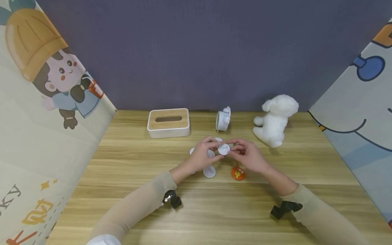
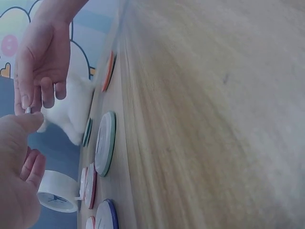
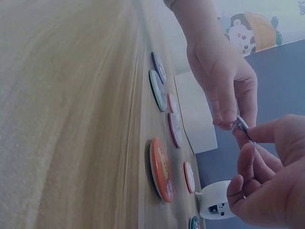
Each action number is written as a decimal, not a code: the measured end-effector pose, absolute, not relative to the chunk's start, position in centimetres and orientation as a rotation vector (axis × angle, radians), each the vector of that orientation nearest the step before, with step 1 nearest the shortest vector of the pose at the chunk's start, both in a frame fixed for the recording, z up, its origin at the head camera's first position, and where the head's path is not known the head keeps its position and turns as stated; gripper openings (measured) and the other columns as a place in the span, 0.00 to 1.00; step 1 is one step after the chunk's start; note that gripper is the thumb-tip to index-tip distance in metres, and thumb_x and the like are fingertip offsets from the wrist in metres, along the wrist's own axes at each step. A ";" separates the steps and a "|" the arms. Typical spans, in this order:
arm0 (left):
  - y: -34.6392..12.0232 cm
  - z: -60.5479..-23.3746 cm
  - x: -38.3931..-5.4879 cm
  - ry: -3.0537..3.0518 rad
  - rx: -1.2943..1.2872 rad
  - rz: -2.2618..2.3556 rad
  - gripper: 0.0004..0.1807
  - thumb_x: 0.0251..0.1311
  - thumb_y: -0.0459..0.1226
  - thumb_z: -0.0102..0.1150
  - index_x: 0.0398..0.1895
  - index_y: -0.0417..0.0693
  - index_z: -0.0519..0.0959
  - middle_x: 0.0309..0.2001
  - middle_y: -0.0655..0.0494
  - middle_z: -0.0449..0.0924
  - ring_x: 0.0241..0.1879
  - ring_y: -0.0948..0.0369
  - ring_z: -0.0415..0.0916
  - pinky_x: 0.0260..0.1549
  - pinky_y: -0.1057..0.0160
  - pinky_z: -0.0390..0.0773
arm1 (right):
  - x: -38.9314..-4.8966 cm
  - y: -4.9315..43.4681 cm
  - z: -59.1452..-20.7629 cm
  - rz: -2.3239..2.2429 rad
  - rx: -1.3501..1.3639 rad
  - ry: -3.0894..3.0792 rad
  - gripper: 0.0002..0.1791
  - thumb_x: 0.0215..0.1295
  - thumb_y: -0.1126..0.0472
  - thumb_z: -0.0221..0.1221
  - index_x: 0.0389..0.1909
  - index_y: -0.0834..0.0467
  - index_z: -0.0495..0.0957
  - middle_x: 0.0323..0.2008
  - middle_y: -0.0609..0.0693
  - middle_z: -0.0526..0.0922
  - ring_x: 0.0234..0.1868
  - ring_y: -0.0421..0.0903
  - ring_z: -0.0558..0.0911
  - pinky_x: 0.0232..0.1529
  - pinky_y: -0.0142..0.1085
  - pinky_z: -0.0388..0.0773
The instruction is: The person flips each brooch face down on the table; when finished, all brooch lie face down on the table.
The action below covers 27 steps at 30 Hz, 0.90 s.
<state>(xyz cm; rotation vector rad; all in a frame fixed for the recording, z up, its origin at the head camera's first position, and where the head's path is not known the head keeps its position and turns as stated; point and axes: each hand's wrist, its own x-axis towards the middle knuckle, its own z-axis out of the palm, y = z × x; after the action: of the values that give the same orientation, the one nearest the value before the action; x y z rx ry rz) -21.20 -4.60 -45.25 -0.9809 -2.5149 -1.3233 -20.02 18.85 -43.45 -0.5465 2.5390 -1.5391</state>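
A round badge [image 1: 224,149] with its whitish back showing is pinched between my two hands, above the wooden table. My left hand [image 1: 202,156] holds its left edge with thumb and fingers. On the opposite edge, the right hand [image 1: 248,157] pinches with thumb and index finger. In the right wrist view the badge [image 3: 241,124] appears almost edge-on between both sets of fingertips. Below lie more badges: an orange one [image 1: 238,173] face up with a yellow figure, and a white-backed one [image 1: 209,172]. Several others sit under and beyond the left hand, partly hidden by it.
At the back left of the table [image 1: 214,217] stands a white tissue box [image 1: 168,132] with a wooden lid. A small white alarm clock [image 1: 223,119] is behind the hands. To its right sits a white plush animal [image 1: 275,120]. A dark panel [image 1: 196,54] closes off the back.
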 end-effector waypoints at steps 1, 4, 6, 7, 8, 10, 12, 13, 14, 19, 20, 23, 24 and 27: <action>-4.6 -45.2 -21.2 -2.520 -0.981 -1.320 0.29 0.59 0.35 0.79 0.64 0.41 0.83 0.52 0.47 0.83 0.46 0.54 0.85 0.49 0.67 0.87 | -20.0 18.9 -43.4 -1.541 -0.546 2.530 0.20 0.72 0.67 0.66 0.63 0.63 0.79 0.43 0.64 0.91 0.29 0.48 0.85 0.27 0.28 0.77; -4.6 -45.2 -21.2 -2.531 -0.982 -1.296 0.29 0.59 0.37 0.79 0.64 0.40 0.83 0.52 0.48 0.83 0.46 0.55 0.85 0.49 0.63 0.88 | -20.1 19.0 -43.4 -1.532 -0.548 2.526 0.20 0.73 0.66 0.65 0.63 0.63 0.79 0.43 0.64 0.91 0.30 0.50 0.85 0.27 0.28 0.77; -4.5 -45.3 -21.3 -2.535 -0.981 -1.280 0.28 0.59 0.37 0.79 0.63 0.39 0.83 0.52 0.48 0.85 0.46 0.54 0.86 0.49 0.59 0.89 | -20.2 19.1 -43.5 -1.525 -0.549 2.527 0.20 0.72 0.66 0.66 0.63 0.63 0.80 0.43 0.65 0.90 0.28 0.47 0.83 0.26 0.27 0.77; -4.5 -45.3 -21.3 -2.532 -0.981 -1.277 0.28 0.60 0.37 0.79 0.63 0.39 0.84 0.51 0.47 0.86 0.45 0.54 0.86 0.48 0.58 0.89 | -20.3 19.2 -43.6 -1.523 -0.551 2.527 0.20 0.71 0.67 0.66 0.63 0.64 0.80 0.43 0.65 0.90 0.27 0.44 0.81 0.26 0.27 0.76; -4.5 -45.4 -21.3 -2.529 -0.982 -1.274 0.27 0.60 0.37 0.78 0.62 0.38 0.84 0.51 0.47 0.86 0.45 0.53 0.86 0.48 0.57 0.90 | -20.4 19.2 -43.6 -1.514 -0.554 2.532 0.21 0.70 0.67 0.67 0.62 0.64 0.80 0.43 0.65 0.90 0.26 0.42 0.79 0.25 0.27 0.75; -4.4 -45.5 -21.3 -2.531 -0.982 -1.274 0.26 0.59 0.36 0.78 0.60 0.37 0.85 0.51 0.46 0.87 0.44 0.52 0.87 0.47 0.57 0.90 | -20.4 19.3 -43.7 -1.489 -0.561 2.547 0.21 0.68 0.67 0.69 0.61 0.64 0.81 0.43 0.63 0.89 0.25 0.38 0.77 0.24 0.27 0.74; -4.2 -45.7 -21.4 -2.548 -0.985 -1.265 0.25 0.59 0.36 0.78 0.59 0.36 0.85 0.51 0.45 0.87 0.44 0.52 0.88 0.47 0.58 0.90 | -20.5 19.5 -43.9 -1.443 -0.583 2.577 0.21 0.66 0.67 0.71 0.59 0.64 0.82 0.41 0.61 0.89 0.24 0.38 0.76 0.23 0.28 0.73; -4.1 -45.8 -21.5 -2.565 -0.986 -1.259 0.24 0.59 0.35 0.78 0.58 0.36 0.86 0.51 0.44 0.87 0.44 0.52 0.88 0.47 0.59 0.91 | -20.5 19.6 -43.9 -1.403 -0.596 2.605 0.21 0.65 0.67 0.72 0.58 0.63 0.83 0.40 0.59 0.88 0.23 0.37 0.75 0.22 0.28 0.73; -3.9 -45.8 -21.5 -2.584 -0.985 -1.254 0.23 0.60 0.36 0.78 0.58 0.36 0.86 0.50 0.44 0.87 0.44 0.52 0.88 0.47 0.59 0.91 | -20.6 19.7 -44.1 -1.355 -0.612 2.634 0.21 0.64 0.66 0.73 0.58 0.62 0.84 0.39 0.57 0.88 0.22 0.37 0.75 0.21 0.28 0.73; -3.5 -46.3 -21.4 -2.688 -0.968 -1.245 0.22 0.61 0.36 0.77 0.58 0.39 0.87 0.47 0.45 0.85 0.40 0.55 0.88 0.40 0.68 0.89 | -20.8 20.0 -44.8 -1.152 -0.693 2.726 0.21 0.63 0.61 0.75 0.57 0.57 0.85 0.32 0.49 0.86 0.19 0.36 0.75 0.18 0.31 0.73; -3.5 -46.4 -21.4 -2.695 -0.968 -1.249 0.22 0.61 0.35 0.77 0.58 0.40 0.87 0.45 0.45 0.84 0.39 0.56 0.87 0.38 0.70 0.87 | -20.8 20.0 -44.9 -1.129 -0.704 2.731 0.21 0.63 0.60 0.75 0.57 0.57 0.85 0.30 0.48 0.85 0.19 0.36 0.75 0.18 0.31 0.73; -3.2 -46.7 -21.3 -2.714 -0.980 -1.211 0.20 0.60 0.36 0.77 0.56 0.42 0.88 0.43 0.47 0.85 0.37 0.58 0.86 0.35 0.75 0.83 | -20.9 20.0 -45.1 -1.069 -0.710 2.743 0.21 0.62 0.59 0.75 0.56 0.56 0.85 0.25 0.46 0.82 0.20 0.37 0.75 0.20 0.31 0.73; -3.1 -46.7 -21.3 -2.721 -0.985 -1.189 0.20 0.60 0.36 0.78 0.55 0.43 0.88 0.42 0.48 0.86 0.37 0.59 0.86 0.35 0.76 0.82 | -20.8 20.0 -45.1 -1.056 -0.708 2.741 0.21 0.62 0.59 0.75 0.56 0.57 0.85 0.23 0.46 0.81 0.19 0.37 0.75 0.20 0.31 0.73; -2.8 -46.9 -21.1 -2.747 -0.994 -1.059 0.17 0.59 0.39 0.79 0.51 0.45 0.90 0.41 0.51 0.89 0.38 0.61 0.86 0.36 0.75 0.81 | -20.7 20.1 -45.3 -1.017 -0.711 2.723 0.19 0.63 0.59 0.75 0.54 0.57 0.85 0.24 0.45 0.81 0.20 0.37 0.75 0.20 0.30 0.73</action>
<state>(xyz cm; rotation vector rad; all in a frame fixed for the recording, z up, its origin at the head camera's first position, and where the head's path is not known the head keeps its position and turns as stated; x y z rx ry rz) -21.10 -2.76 -46.93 -0.9936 -2.7466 -1.0587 -20.73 20.10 -45.33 -0.7106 2.7225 -1.0175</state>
